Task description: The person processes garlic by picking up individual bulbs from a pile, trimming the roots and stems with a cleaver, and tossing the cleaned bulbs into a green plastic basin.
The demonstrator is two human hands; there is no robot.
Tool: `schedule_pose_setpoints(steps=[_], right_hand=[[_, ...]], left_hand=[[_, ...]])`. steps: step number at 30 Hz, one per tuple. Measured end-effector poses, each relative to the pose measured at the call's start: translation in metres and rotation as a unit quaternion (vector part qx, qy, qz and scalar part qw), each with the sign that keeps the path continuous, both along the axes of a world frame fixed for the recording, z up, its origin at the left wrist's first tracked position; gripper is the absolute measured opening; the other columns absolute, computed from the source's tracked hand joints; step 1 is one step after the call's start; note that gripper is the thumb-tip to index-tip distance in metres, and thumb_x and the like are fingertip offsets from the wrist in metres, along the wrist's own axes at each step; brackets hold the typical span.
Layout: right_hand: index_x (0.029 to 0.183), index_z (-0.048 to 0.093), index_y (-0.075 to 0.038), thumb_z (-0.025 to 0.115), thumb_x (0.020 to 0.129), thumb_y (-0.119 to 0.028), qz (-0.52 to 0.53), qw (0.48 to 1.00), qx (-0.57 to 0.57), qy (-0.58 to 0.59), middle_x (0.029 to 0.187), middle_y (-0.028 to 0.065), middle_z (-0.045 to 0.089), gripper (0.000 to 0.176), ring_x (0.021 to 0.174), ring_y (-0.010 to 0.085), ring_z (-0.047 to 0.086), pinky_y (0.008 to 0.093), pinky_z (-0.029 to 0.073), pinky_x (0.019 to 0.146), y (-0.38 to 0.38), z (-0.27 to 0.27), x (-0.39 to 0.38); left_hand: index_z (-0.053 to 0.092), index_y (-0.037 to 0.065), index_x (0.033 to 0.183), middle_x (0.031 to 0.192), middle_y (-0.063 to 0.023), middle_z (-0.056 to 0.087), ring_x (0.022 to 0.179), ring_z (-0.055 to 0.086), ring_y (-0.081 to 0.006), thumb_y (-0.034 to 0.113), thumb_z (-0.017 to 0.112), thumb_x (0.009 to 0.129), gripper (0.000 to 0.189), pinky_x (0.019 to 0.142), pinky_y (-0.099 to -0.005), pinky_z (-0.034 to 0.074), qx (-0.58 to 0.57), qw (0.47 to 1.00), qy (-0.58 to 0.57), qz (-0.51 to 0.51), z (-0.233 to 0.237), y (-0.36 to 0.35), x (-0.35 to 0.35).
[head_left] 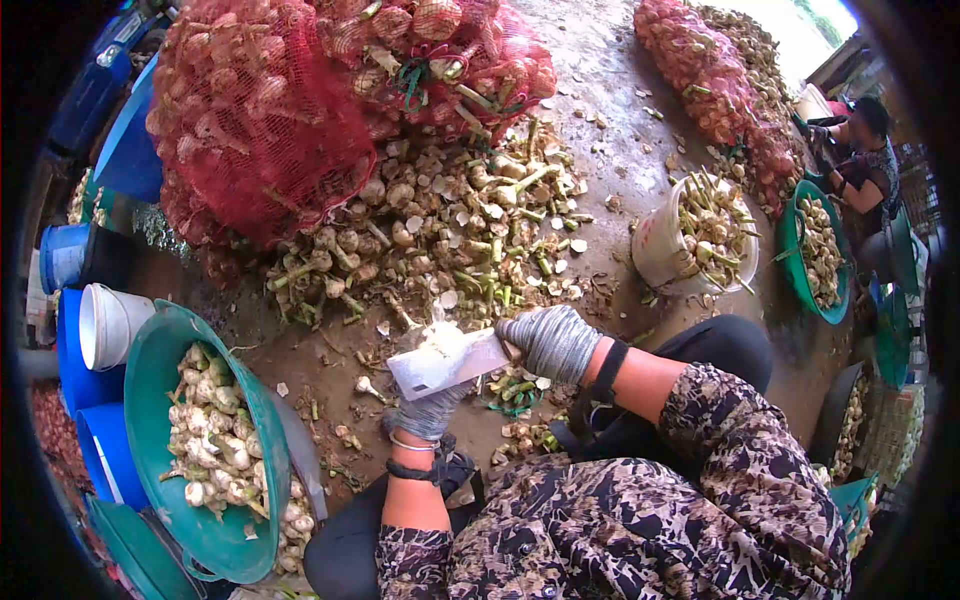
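A grey glove covers my right hand (553,343), which is closed round the handle of a cleaver (447,366) with a broad, pale blade. The blade reaches left across my left hand (426,412), also gloved in grey, and hides most of its fingers. A whitish garlic bulb (437,338) shows at the blade's upper edge, above my left hand; how the fingers hold it is hidden. Beyond both hands lies a heap of loose garlic (440,225) with cut stalks and peelings.
Red mesh sacks (265,120) of garlic stand behind the heap. At the left is a green basin (145,440) of garlic, beside blue tubs. A white bucket (655,245) of stalks stands right of the heap. Another person (865,170) sits at the far right near a green basin (790,245).
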State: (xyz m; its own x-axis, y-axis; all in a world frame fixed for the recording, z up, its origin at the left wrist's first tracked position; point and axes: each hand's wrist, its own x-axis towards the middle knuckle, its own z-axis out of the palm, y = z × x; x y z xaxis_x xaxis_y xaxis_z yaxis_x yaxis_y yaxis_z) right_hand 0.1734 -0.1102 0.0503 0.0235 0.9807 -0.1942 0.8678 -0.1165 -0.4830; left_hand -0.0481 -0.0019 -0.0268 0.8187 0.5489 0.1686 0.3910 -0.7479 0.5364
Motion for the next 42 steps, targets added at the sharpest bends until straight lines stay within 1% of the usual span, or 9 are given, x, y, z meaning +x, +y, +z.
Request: schedule_pose_setpoints(steps=[6,12,15,16,25,33,38,41,42], right_hand=[[0.098,0.064,-0.012,0.06,0.084,-0.016,-0.062,0.997,-0.024,-0.031,0.082,0.0154,0.067,0.015,0.08,0.0357,0.067,0.0456,0.051,0.065,0.002,-0.031,0.01],[0.093,0.063,-0.012,0.056,0.09,-0.026,-0.196,0.98,0.003,-0.016,0.078,0.019,0.066,0.016,0.075,0.0366,0.066,0.0475,0.051,0.066,0.006,-0.044,0.032],[0.091,0.061,-0.011,0.064,0.081,-0.021,-0.088,0.993,0.065,0.033,0.073,0.0148,0.062,0.014,0.072,0.0354,0.064,0.0426,0.05,0.061,0.016,0.005,-0.007],[0.092,0.061,-0.011,0.064,0.08,-0.02,-0.03,0.997,0.062,0.043,0.073,0.0144,0.062,0.015,0.072,0.0352,0.064,0.0424,0.05,0.061,0.015,0.015,-0.013],[0.094,0.061,-0.013,0.066,0.071,-0.012,0.056,0.997,0.011,0.049,0.076,0.013,0.063,0.024,0.075,0.0344,0.066,0.0443,0.05,0.062,0.012,0.022,-0.026],[0.096,0.063,-0.011,0.058,0.086,-0.019,0.019,0.999,0.034,0.01,0.077,0.017,0.065,0.014,0.075,0.0372,0.067,0.0456,0.051,0.062,0.014,-0.016,-0.006],[0.101,0.065,-0.014,0.057,0.09,-0.029,-0.167,0.981,-0.08,-0.064,0.083,0.0189,0.068,0.02,0.078,0.038,0.067,0.048,0.053,0.067,0.013,-0.048,0.048],[0.097,0.062,-0.01,0.064,0.089,-0.033,-0.271,0.963,-0.012,0.009,0.077,0.0204,0.064,0.025,0.073,0.041,0.063,0.047,0.049,0.064,0.018,-0.026,0.037],[0.096,0.061,-0.009,0.066,0.087,-0.029,-0.268,0.962,0.034,0.036,0.076,0.0208,0.063,0.023,0.071,0.0406,0.062,0.0453,0.048,0.063,0.02,-0.026,0.032]], left_hand=[[0.054,0.01,0.128,0.121,-0.0111,0.062,0.108,0.061,-0.0295,0.037,0.07,0.083,0.054,0.098,-0.0423,0.047,-0.003,0.999,-0.022,-0.026,0.008,-0.004,0.002],[0.04,0.007,0.133,0.118,-0.0097,0.06,0.107,0.059,-0.019,0.015,0.082,0.075,0.072,0.092,-0.0356,0.051,-0.325,0.912,-0.199,0.153,0.065,0.006,-0.01],[0.044,0.005,0.133,0.12,-0.0102,0.06,0.108,0.058,-0.0238,0.025,0.075,0.083,0.062,0.098,-0.0369,0.046,-0.284,0.926,-0.203,0.143,0.053,0.014,-0.007],[0.04,0.008,0.139,0.13,-0.0105,0.054,0.118,0.052,-0.0269,0.037,0.067,0.089,0.064,0.104,-0.0397,0.041,0.095,0.994,0.051,0.017,0.007,0.025,-0.021],[0.045,0.016,0.14,0.14,-0.007,0.05,0.126,0.049,-0.0247,0.042,0.061,0.091,0.059,0.107,-0.0403,0.039,-0.256,0.961,-0.059,0.089,-0.014,0.008,-0.042],[0.052,0.014,0.131,0.116,-0.007,0.062,0.102,0.061,-0.0263,0.032,0.068,0.085,0.051,0.092,-0.0419,0.049,0.042,0.998,-0.041,0.0,0.022,0.001,-0.001],[0.046,0.009,0.136,0.12,-0.0076,0.058,0.099,0.06,-0.0228,0.018,0.074,0.082,0.061,0.086,-0.038,0.053,-0.339,0.831,-0.353,0.263,0.069,0.031,-0.027],[0.042,-0.002,0.137,0.134,-0.0171,0.051,0.122,0.049,-0.0334,0.04,0.069,0.087,0.071,0.113,-0.0548,0.03,-0.439,0.523,-0.722,-0.112,0.176,0.072,-0.048],[0.041,-0.004,0.137,0.136,-0.0186,0.048,0.125,0.046,-0.0345,0.045,0.066,0.088,0.073,0.115,-0.0544,0.024,-0.417,0.526,-0.736,-0.089,0.191,0.081,-0.061]])
